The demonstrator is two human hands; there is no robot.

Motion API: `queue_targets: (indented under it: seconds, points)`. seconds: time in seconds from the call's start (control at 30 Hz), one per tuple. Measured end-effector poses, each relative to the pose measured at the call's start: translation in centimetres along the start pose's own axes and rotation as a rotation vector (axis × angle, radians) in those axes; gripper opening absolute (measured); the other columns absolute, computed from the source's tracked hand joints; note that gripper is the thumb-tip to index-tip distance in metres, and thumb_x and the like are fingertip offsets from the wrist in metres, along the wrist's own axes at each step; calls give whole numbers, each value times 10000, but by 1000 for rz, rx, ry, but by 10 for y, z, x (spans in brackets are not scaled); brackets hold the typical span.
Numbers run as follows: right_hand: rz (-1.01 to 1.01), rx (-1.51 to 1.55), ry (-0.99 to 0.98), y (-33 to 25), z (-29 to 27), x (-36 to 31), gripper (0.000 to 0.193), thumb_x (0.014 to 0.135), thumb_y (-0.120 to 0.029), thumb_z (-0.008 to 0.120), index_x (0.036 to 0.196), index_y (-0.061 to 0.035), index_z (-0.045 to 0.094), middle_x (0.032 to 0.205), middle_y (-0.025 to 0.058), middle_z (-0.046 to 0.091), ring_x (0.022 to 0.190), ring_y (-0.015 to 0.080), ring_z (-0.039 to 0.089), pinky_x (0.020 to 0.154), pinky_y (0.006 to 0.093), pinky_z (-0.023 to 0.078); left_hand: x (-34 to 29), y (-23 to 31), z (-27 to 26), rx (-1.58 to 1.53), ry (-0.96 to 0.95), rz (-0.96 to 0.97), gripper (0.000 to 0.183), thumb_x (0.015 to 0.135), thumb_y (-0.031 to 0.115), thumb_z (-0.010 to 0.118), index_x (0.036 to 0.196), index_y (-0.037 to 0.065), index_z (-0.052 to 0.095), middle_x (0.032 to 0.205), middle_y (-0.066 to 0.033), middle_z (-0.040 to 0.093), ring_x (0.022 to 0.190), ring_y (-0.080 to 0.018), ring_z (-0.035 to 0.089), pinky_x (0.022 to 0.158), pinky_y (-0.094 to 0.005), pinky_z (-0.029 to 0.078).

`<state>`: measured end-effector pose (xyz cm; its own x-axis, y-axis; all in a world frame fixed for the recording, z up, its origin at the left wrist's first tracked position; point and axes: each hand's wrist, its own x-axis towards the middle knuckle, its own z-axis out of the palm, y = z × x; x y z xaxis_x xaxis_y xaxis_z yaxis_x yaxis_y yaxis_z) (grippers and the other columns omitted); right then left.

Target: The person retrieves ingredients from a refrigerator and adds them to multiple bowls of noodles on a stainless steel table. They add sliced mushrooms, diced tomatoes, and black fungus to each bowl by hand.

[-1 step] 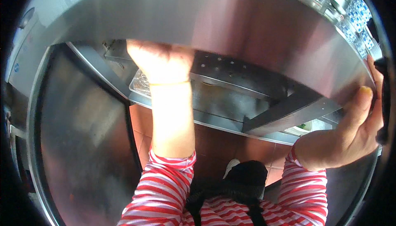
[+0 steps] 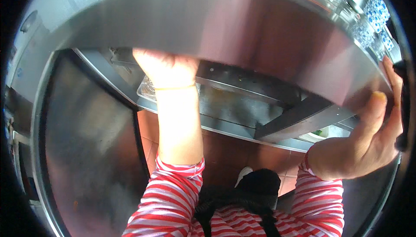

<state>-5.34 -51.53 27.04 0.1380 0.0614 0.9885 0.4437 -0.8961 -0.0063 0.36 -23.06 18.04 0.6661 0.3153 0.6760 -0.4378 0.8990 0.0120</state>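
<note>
A broad stainless-steel counter front (image 2: pixel 186 20) curves across the upper picture. My left hand (image 2: pixel 167 66) reaches palm up to its lower edge. Its fingers pass behind the steel and are hidden, so I cannot tell what they hold. At the far right my right hand (image 2: pixel 368 137) is on the end of the counter front. The thumb lies against the front face and a finger reaches up past the edge, while the other fingers are partly cut off by the dark rim. Below the counter front is a steel cabinet opening with a shelf (image 2: pixel 234 105).
A dark-edged door (image 2: pixel 91 137) stands open at left. In the cabinet are a wrapped tray (image 2: pixel 147 87), a slanting steel post (image 2: pixel 299 120) and a white container (image 2: pixel 320 134) with something green. Blue-patterned cups (image 2: pixel 376 12) and clear glassware stand on top. Reddish tiles (image 2: pixel 225 150) form the floor.
The view has shifted slightly, so the counter front sits a little lower at left and more glassware shows above it. Both hands keep their places.
</note>
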Motion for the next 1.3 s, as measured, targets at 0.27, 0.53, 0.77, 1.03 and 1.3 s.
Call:
queue_targets:
  seconds: [0.27, 0.53, 0.77, 1.03, 1.3]
  points:
    - [-362, 120, -544, 60, -28, 43, 417, 832, -187, 525, 1169, 38, 431, 1142, 221, 495, 1009, 309, 529, 820, 371, 446, 19, -19, -41, 156, 120, -23, 372, 884, 358, 379, 1094, 73, 494, 1070, -107, 513, 999, -237, 482, 882, -394, 400]
    - [-462, 460, -491, 71, -27, 83, 399, 873, -265, 482, 1040, 98, 482, 876, 200, 599, 784, 311, 624, 688, 453, 531, 36, -57, 0, 214, 284, -7, 402, 881, 377, 392, 1122, 68, 479, 1102, -111, 508, 1021, -248, 480, 885, -395, 396]
    - [-160, 499, -788, 52, -42, 141, 286, 839, -184, 531, 1003, 47, 572, 993, 184, 587, 842, 363, 603, 743, 466, 509, 45, -69, 62, 192, 510, -29, 430, 878, 394, 404, 1146, 63, 466, 1130, -115, 503, 1040, -257, 478, 889, -395, 392]
    - [142, 417, -848, 55, -43, 187, 151, 636, -20, 639, 772, -84, 638, 898, 43, 629, 879, 206, 587, 709, 307, 431, 80, -46, 146, 204, 644, -157, 465, 876, 412, 417, 1173, 57, 451, 1162, -119, 498, 1062, -268, 476, 893, -395, 388]
    - [361, 243, -1016, 126, -140, 240, 239, 619, -59, 601, 855, -54, 568, 912, 87, 588, 867, 267, 550, 752, 391, 435, 78, 4, 281, 922, 1018, -1088, 300, 852, 251, 531, 1059, 35, 506, 1019, -106, 563, 914, -222, 562, 824, -356, 459]
